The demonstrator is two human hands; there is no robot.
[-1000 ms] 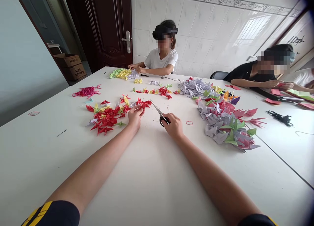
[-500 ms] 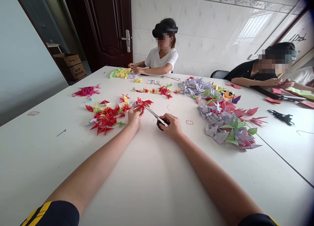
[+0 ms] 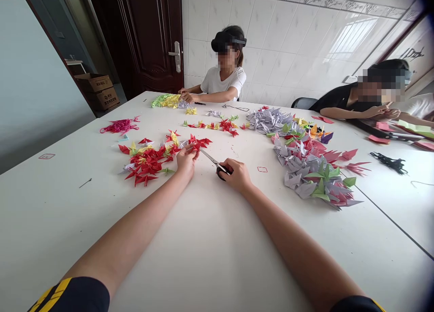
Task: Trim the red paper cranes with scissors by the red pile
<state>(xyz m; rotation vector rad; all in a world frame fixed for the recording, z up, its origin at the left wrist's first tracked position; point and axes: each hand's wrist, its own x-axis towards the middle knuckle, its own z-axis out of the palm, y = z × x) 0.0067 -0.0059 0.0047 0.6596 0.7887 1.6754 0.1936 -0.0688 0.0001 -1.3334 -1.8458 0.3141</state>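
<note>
My left hand [image 3: 186, 162] is closed, its fingertips pinching a red folded-paper crane [image 3: 202, 143]. My right hand [image 3: 239, 174] grips black-handled scissors [image 3: 210, 158], whose metal blades point up and left with their tips close to that crane. Whether the tips touch it, or a thread there, is too small to tell. Just left of my left hand lies a heap of red, yellow and white paper cranes [image 3: 146, 163].
Grey, pink and green cranes [image 3: 307, 167] form a big pile on the right. Pink string [image 3: 119, 125] lies at left, black cord [image 3: 389, 163] at far right. Across the table [image 3: 203, 248], a person in white [image 3: 224, 81] handles yellow cranes; another in black [image 3: 349, 101] holds pink paper.
The scissors' handles and blades have come closer together. My left hand stays in place with the red crane. The co-workers' hands have shifted slightly.
</note>
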